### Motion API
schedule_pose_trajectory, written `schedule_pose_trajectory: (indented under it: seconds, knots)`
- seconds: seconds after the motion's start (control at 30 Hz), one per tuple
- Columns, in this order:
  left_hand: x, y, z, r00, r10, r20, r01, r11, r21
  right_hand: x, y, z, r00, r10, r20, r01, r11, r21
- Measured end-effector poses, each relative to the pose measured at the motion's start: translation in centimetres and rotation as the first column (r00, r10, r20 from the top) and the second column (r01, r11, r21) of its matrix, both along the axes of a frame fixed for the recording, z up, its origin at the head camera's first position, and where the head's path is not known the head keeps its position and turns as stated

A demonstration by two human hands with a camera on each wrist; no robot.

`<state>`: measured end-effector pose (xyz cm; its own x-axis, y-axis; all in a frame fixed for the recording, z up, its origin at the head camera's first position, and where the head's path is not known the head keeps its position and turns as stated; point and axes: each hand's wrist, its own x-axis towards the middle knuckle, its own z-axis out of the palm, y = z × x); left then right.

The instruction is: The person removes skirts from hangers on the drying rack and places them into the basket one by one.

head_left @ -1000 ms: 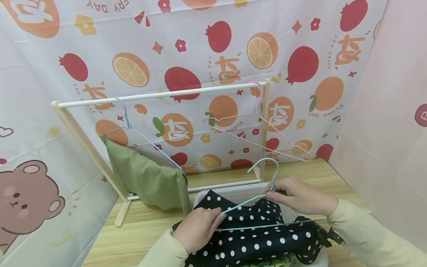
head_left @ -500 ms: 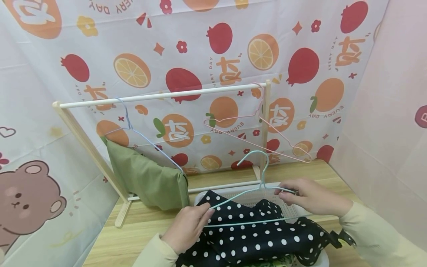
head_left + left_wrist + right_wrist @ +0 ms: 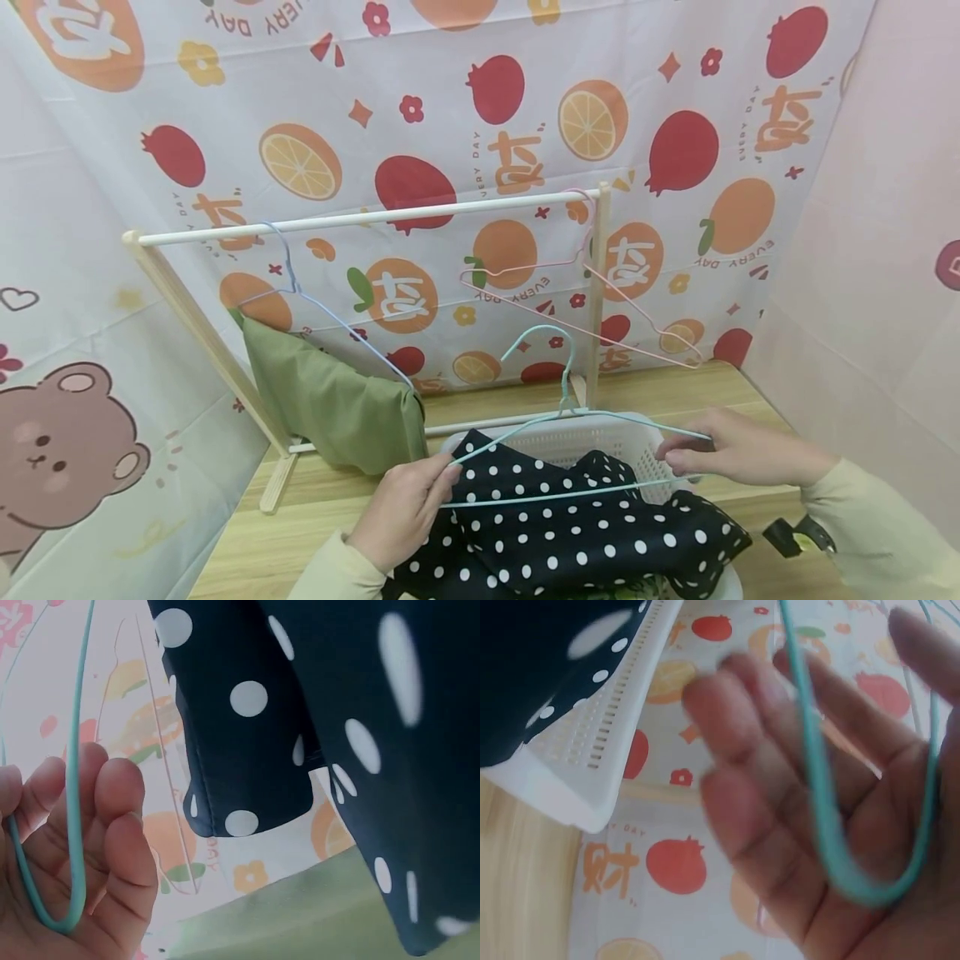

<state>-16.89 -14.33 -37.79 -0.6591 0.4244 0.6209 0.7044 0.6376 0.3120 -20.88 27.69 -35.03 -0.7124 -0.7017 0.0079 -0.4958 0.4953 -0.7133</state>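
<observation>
A mint-green clothes hanger [image 3: 555,497] is held between both hands, its hook upward, above a black garment with white dots [image 3: 525,533]. My left hand [image 3: 403,508] grips its left end; in the left wrist view the hanger's bent end [image 3: 73,787] lies in the palm between thumb and fingers. At the right end, my right hand [image 3: 750,450] has thumb and fingers around the wire. The right wrist view shows the rounded hanger end [image 3: 814,765] across the palm, with the fingers loosely curled about it. The dotted garment lies spread over a white basket [image 3: 637,437].
Behind the basket stands a wooden rack with a white rail [image 3: 360,218]. A blue hanger [image 3: 291,275] carrying a green garment [image 3: 330,396] hangs at its left. At the right hangs a bare pink hanger [image 3: 540,310]. A fruit-print cloth covers the wall beyond the wooden tabletop [image 3: 243,542].
My right hand has slid rightward along the hanger from the base of its hook to its right end. My left hand and the hanger have shifted left, and the hook has risen.
</observation>
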Motion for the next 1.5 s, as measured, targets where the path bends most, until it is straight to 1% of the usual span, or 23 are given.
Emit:
schedule_pose_trajectory:
  seconds: [0.07, 0.13, 0.2, 0.3, 0.33, 0.47, 0.57, 0.63, 0.77, 0.87, 0.93, 1.0, 1.03, 1.1, 1.17, 1.23, 1.33, 1.43, 1.5]
  knots:
    - [0.1, -0.2, -0.1, 1.000, 0.002, -0.018, -0.002, 1.000, 0.013, 0.0, 0.4, -0.1, 0.999, 0.030, 0.039, -0.030, 1.000, -0.009]
    - [0.1, -0.3, -0.1, 0.999, 0.001, -0.034, 0.000, 1.000, 0.023, 0.0, 0.6, 0.0, 0.993, 0.067, 0.100, -0.063, 0.997, -0.042]
    - [0.2, -0.5, -0.2, 0.999, -0.002, -0.051, 0.004, 0.999, 0.034, 0.0, 0.6, 0.2, 0.986, 0.104, 0.132, -0.095, 0.993, -0.075]
    - [0.3, -0.6, -0.1, 1.000, 0.000, -0.025, 0.001, 0.999, 0.050, 0.1, 0.6, 0.3, 0.974, 0.137, 0.181, -0.113, 0.984, -0.139]
    - [0.4, -0.6, -0.1, 1.000, 0.003, -0.014, -0.002, 0.999, 0.052, 0.1, 0.6, 0.3, 0.973, 0.141, 0.180, -0.115, 0.982, -0.149]
    - [0.7, -0.8, -0.1, 0.999, 0.047, 0.018, -0.048, 0.998, 0.048, 0.2, 0.8, 0.4, 0.983, 0.105, 0.151, -0.085, 0.987, -0.135]
    - [1.1, -1.1, -0.1, 0.992, 0.118, 0.043, -0.119, 0.992, 0.030, 0.2, 1.1, 0.4, 0.987, 0.085, 0.139, -0.067, 0.989, -0.129]
    - [1.4, -1.3, -0.2, 0.984, 0.162, 0.070, -0.163, 0.986, 0.016, 0.3, 1.3, 0.5, 0.989, 0.072, 0.129, -0.055, 0.990, -0.129]
    - [2.1, -1.9, -0.4, 0.960, 0.256, 0.113, -0.254, 0.967, -0.037, 0.4, 2.1, 0.9, 0.995, 0.014, 0.102, -0.002, 0.993, -0.114]
    - [2.6, -2.4, -0.8, 0.943, 0.301, 0.145, -0.294, 0.954, -0.066, 0.6, 2.5, 1.4, 0.996, -0.018, 0.085, 0.027, 0.994, -0.107]
    - [2.9, -2.6, -1.2, 0.935, 0.318, 0.161, -0.307, 0.948, -0.088, 0.7, 2.7, 1.8, 0.997, -0.036, 0.069, 0.043, 0.993, -0.111]
    - [3.3, -2.9, -1.6, 0.938, 0.301, 0.173, -0.285, 0.952, -0.111, 0.8, 2.8, 2.2, 0.997, -0.057, 0.055, 0.063, 0.991, -0.119]
    - [3.5, -3.0, -1.9, 0.944, 0.282, 0.170, -0.262, 0.956, -0.130, 0.9, 2.9, 2.3, 0.997, -0.071, 0.042, 0.076, 0.990, -0.122]
    - [3.8, -3.0, -2.5, 0.960, 0.238, 0.148, -0.209, 0.959, -0.191, 1.0, 3.0, 2.5, 0.995, -0.100, 0.023, 0.103, 0.987, -0.126]
    - [4.1, -3.0, -3.3, 0.972, 0.182, 0.149, -0.140, 0.957, -0.253, 1.1, 3.1, 2.7, 0.991, -0.134, 0.010, 0.134, 0.982, -0.130]
    - [4.3, -2.9, -4.1, 0.979, 0.135, 0.156, -0.079, 0.944, -0.322, 1.2, 3.1, 2.8, 0.985, -0.170, 0.003, 0.169, 0.977, -0.132]
    - [4.2, -2.8, -5.1, 0.981, 0.094, 0.167, -0.022, 0.921, -0.388, 1.3, 3.1, 3.0, 0.972, -0.232, 0.021, 0.233, 0.963, -0.136]
    - [3.7, -3.0, -5.9, 0.990, 0.056, 0.133, 0.008, 0.899, -0.437, 1.2, 3.0, 3.1, 0.963, -0.268, 0.031, 0.270, 0.952, -0.147]
    - [3.5, -3.1, -6.3, 0.992, 0.042, 0.116, 0.017, 0.886, -0.464, 1.1, 2.9, 3.2, 0.961, -0.276, 0.030, 0.277, 0.948, -0.156]
